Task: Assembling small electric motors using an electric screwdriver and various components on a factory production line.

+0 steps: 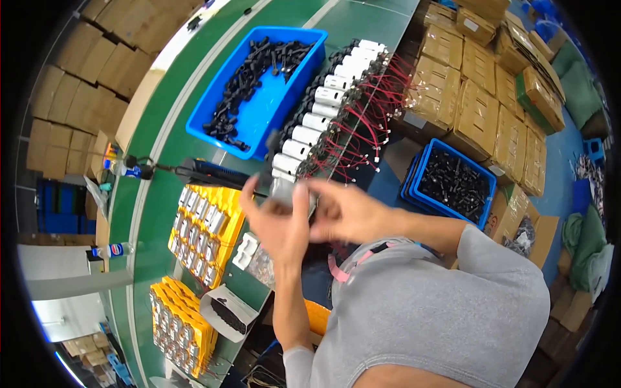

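In front of my body, my left hand point(279, 226) and my right hand point(352, 210) come together around a greyish-white motor housing point(283, 189) with a dark end. My left thumb and fingers are closed about its sides. The curled right fingers meet it from the right, partly smeared by motion. Just beyond stands a long row of similar white motor housings point(306, 134) with black parts on their left and red wires point(365, 123) on their right. The exact fingertip contact is blurred.
A blue bin point(194, 119) of black parts stands on the green table point(158, 187). Yellow trays point(226, 242) hold metal motors; a white box point(249, 310) holds black pieces. On the right are another blue bin point(420, 184) of black parts and stacked cartons point(475, 107).
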### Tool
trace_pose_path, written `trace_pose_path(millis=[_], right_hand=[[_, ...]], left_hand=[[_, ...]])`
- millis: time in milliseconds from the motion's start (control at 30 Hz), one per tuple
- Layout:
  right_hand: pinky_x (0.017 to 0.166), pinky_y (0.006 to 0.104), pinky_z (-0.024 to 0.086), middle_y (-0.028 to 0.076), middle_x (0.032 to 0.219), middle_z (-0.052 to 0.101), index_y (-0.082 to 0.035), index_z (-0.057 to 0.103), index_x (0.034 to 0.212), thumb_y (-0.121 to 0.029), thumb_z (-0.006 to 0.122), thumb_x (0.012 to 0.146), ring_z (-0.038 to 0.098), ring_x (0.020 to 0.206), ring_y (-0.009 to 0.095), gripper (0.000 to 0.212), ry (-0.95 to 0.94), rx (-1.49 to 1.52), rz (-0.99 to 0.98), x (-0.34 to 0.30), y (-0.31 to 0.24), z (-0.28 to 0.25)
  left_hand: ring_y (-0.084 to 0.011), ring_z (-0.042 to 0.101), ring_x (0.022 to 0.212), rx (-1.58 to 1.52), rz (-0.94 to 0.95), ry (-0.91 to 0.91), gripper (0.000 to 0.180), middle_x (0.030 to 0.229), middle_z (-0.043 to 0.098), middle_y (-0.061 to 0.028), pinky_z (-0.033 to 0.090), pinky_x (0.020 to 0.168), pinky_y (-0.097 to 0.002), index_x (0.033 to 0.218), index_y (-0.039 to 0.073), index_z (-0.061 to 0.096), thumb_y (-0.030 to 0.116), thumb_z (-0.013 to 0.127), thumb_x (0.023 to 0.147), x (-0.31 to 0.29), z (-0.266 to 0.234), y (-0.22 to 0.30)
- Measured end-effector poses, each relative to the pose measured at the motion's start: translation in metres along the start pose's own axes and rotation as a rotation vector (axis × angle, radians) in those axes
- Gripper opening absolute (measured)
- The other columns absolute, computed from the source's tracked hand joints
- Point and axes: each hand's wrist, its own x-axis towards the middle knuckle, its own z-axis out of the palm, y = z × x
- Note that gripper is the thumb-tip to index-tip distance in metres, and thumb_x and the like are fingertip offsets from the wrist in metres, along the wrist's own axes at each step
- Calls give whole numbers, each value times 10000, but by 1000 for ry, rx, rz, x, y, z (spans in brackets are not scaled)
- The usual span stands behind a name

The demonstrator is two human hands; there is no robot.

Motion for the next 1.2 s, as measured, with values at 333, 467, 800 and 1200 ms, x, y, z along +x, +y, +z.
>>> trace_pose_path(millis=[333, 467, 800, 1200], right_hand=[[573, 296, 463, 78, 725, 611, -2, 543, 1210, -66, 616, 828, 571, 630, 135, 394, 405, -369, -223, 69, 26, -97], [605, 370, 482, 158, 719, 649, 10, 599, 1070, -108, 614, 803, 643, 646, 280, 292, 474, -397, -183, 74, 31, -111], [504, 278, 461, 113, 635, 645, 13, 651, 1037, -116, 606, 848, 590, 538, 98, 234, 478, -618, -253, 89, 36, -113], [660, 351, 522, 151, 814, 690, -32, 674, 1039, -159, 595, 860, 678, 755, 238, 233, 547, -830, -131, 88, 6, -122]], left_hand=[[-397, 639, 868, 354, 51, 72, 738, 943, 614, -314, 508, 791, -393, 1147, -137, 386, 337, 727, 695, 133, 115, -31], [-398, 644, 870, 360, -79, -18, 741, 910, 614, -325, 525, 783, -391, 1094, -182, 383, 327, 734, 686, 133, 133, -9], [-242, 660, 651, 192, -231, -29, 555, 823, 647, -222, 534, 520, -319, 920, -173, 556, 293, 741, 682, 143, 126, -19], [-222, 644, 486, 15, -280, -165, 336, 624, 637, -167, 537, 413, -296, 634, -125, 604, 184, 711, 715, 150, 119, -18]])
